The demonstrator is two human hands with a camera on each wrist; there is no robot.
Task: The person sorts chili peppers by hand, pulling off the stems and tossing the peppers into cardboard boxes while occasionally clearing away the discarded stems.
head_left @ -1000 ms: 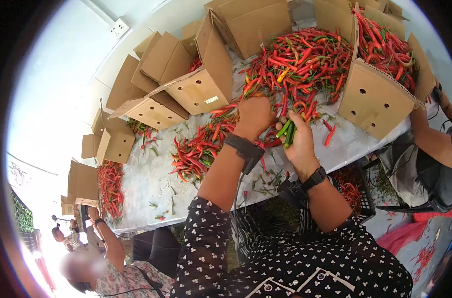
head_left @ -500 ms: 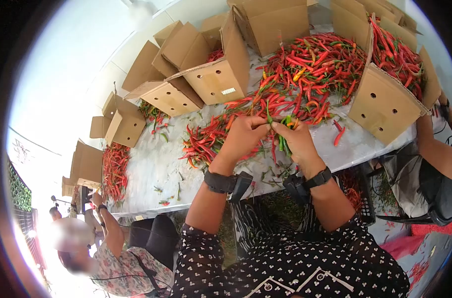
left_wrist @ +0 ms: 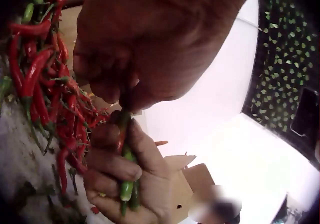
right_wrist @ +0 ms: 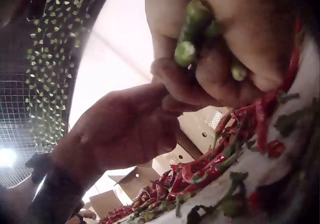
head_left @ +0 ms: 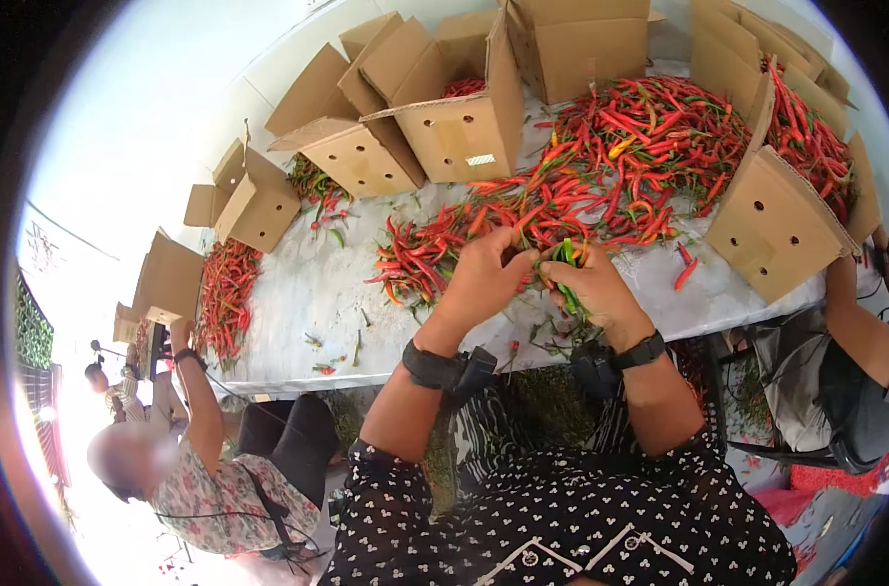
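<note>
Both hands meet over the near side of the chilli pile. The right hand (head_left: 606, 293) curls round several green chillies (head_left: 568, 293); their cut-looking green ends (right_wrist: 185, 53) stick out below its fingers in the right wrist view. Thumb and fingertips of the left hand (head_left: 484, 283) pinch the upper end of a chilli just beside the right thumb. In the left wrist view, the left hand (left_wrist: 145, 44) is above the right hand (left_wrist: 130, 174), and a partly red chilli (left_wrist: 121, 134) lies among the green ones. What exactly the left fingertips cover is hidden.
Red chillies (head_left: 650, 127) spread across the pale table (head_left: 298, 313). Cardboard boxes (head_left: 459, 137) line its far side, with another box (head_left: 782, 225) at right. Loose stems lie near the front edge. One person (head_left: 220, 498) sits at left; another's arm (head_left: 855, 322) shows at right.
The left hand has come back from the pile to meet the right hand, which keeps its green chillies. The view has shifted, so boxes and table appear farther right.
</note>
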